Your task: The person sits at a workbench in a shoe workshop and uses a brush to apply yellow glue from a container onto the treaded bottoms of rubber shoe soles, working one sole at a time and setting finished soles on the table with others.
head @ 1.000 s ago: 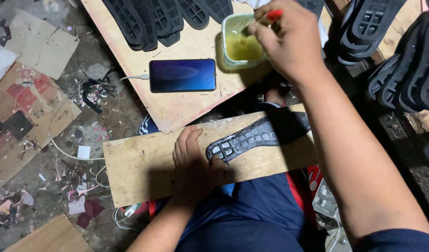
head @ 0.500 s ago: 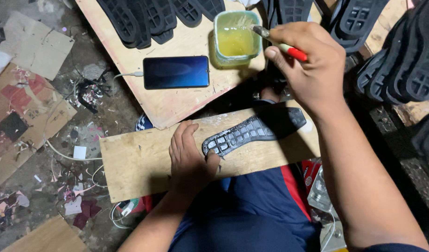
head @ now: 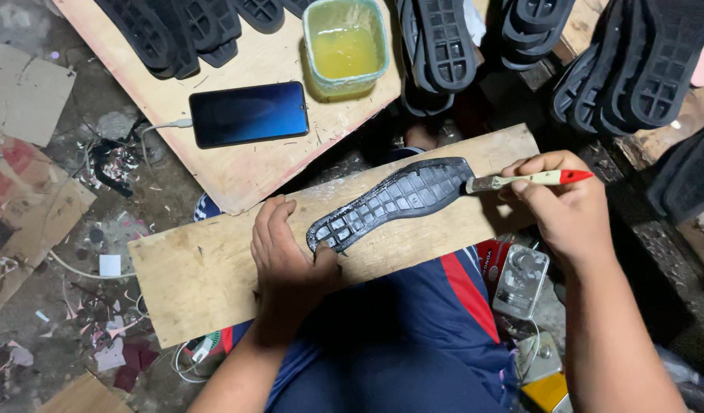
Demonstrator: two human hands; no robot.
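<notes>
Dim overhead light, dark corners, sharp focus, slight wide-angle edge distortion

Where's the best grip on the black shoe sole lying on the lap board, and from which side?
Judging by its pose, take the black shoe sole by its narrow near end, from the left, where the left hand already pins it. The right hand holds the brush at the far end.

lap board (head: pixel 214 283): sole (head: pixel 394 200) | rear board (head: pixel 245 164): phone (head: pixel 249 113); glue tub (head: pixel 346 47); soles (head: pixel 176 30)

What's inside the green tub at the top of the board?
The green tub holds a yellowish liquid, with no lid and no brush in it. The cloudy liquid hides the bottom.
</notes>
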